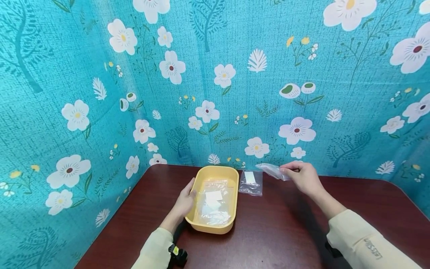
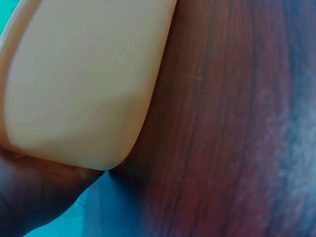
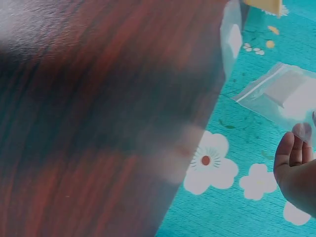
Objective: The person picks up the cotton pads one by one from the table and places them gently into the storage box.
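My left hand (image 1: pixel 184 201) grips the left side of a yellow plastic tray (image 1: pixel 211 228), its thumb over the rim. In the left wrist view the tray's outer wall (image 2: pixel 84 84) fills the upper left, with part of that hand (image 2: pixel 39 197) below it. Several clear zip bags (image 1: pixel 218 216) holding white pieces lie inside the tray. My right hand (image 1: pixel 304 178) pinches another clear zip bag (image 1: pixel 270 170) by one end, above the far part of the table. The right wrist view shows this bag (image 3: pixel 279 94) with a pale piece in it.
One more clear zip bag (image 1: pixel 251 188) with a white piece lies on the dark red wooden table (image 1: pixel 268 231), just right of the tray. A blue flowered cloth (image 1: pixel 235 112) hangs behind the table and along its left side. A black strapped device (image 1: pixel 179 257) sits by the left sleeve.
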